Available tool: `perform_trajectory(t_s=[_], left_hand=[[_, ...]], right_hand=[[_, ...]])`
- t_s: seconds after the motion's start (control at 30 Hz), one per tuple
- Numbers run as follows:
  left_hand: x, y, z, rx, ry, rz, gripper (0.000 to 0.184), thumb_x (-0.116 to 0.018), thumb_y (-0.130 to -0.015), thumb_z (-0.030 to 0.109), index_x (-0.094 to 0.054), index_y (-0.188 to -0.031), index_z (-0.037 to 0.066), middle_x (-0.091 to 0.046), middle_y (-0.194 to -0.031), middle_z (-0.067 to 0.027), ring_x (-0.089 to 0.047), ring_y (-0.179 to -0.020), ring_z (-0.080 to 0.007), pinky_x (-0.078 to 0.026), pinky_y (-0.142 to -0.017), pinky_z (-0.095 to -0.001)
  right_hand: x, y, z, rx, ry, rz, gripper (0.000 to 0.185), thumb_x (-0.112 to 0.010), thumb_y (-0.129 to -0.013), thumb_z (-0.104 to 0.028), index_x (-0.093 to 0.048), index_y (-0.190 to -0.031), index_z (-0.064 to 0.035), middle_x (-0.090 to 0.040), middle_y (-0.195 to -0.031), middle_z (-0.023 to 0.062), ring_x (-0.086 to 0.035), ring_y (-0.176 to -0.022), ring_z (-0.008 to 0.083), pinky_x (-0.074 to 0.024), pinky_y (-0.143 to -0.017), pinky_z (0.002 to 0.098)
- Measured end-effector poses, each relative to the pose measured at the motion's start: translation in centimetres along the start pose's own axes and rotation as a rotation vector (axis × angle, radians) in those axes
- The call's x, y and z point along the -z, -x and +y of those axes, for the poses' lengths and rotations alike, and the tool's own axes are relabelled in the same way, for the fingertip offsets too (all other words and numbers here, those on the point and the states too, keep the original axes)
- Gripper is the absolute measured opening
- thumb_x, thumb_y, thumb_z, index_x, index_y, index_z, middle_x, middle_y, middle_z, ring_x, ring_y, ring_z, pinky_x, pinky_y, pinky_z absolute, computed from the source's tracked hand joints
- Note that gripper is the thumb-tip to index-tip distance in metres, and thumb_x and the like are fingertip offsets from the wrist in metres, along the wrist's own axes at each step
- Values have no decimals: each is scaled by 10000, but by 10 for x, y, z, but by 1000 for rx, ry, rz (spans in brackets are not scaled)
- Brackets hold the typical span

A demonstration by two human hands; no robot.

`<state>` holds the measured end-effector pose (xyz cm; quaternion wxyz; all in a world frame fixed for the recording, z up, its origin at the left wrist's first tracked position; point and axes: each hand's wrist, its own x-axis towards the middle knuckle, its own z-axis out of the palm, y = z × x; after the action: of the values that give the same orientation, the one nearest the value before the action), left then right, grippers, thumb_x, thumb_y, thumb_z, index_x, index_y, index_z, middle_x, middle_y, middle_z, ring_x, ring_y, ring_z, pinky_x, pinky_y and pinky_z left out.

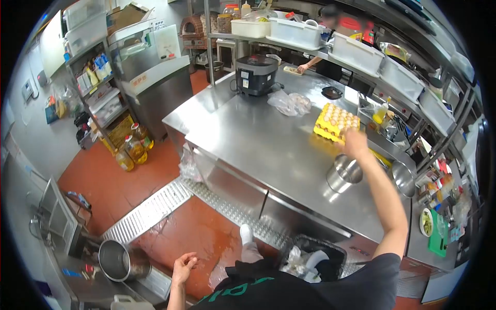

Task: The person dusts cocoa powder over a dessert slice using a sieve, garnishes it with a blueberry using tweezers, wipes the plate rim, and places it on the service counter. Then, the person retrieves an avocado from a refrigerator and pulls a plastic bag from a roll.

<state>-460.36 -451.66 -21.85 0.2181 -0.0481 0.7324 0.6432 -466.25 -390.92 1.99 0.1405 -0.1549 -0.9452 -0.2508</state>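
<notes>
My right hand [354, 144] is stretched out over the steel table, at the near right corner of a yellow egg tray [325, 135]. The tray is stacked and full of brown eggs [338, 118]. My fingers point down and partly cover that corner; whether they hold an egg is hidden. Just below this hand stands a steel pot [343, 175], upright, with its inside partly in view. My left hand [184, 266] hangs low by my body over the red floor, fingers loosely bent and apart, with nothing in it.
On the steel table [248, 144] stand a black rice cooker [256, 75] and plastic bags [289, 103]. A steel bowl [403, 178] sits at the right. A shelf with white bins [294, 33] crosses above. Below me is a black trash bin [333, 253]. Another person's hand [303, 67] is across the table.
</notes>
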Motion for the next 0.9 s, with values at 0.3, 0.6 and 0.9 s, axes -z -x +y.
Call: perform_trajectory(t_s=[0.3, 0.6, 0.9], left_hand=[[-8, -180, 75, 44, 46, 120, 291, -570, -850, 101, -545, -1109, -29, -642, -912, -131, -624, -801, -177, -493, -660, -267], [0, -217, 66, 173, -217, 391, 277, -554, -850, 207, -564, -1055, 20, -594, -908, -146, -584, -815, -285, -488, -664, -427], [12, -356, 136, -178, -738, -13, 329, -542, -855, 156, -531, -1145, 1, -608, -1013, -140, -546, -959, -271, -467, -770, -380]], right_hand=[[33, -380, 94, -306, -123, 683, 239, -502, -851, -245, -625, -875, -41, -619, -802, 209, -606, -763, 371, -478, -674, 470], [-18, -579, 139, -491, -292, 330, 376, -511, -760, -218, -587, -1106, -93, -595, -1084, 163, -555, -1026, 337, -424, -885, 423], [15, -587, 159, -653, -356, 656, 328, -512, -742, -216, -626, -1019, -82, -618, -998, 188, -593, -933, 345, -459, -807, 424]])
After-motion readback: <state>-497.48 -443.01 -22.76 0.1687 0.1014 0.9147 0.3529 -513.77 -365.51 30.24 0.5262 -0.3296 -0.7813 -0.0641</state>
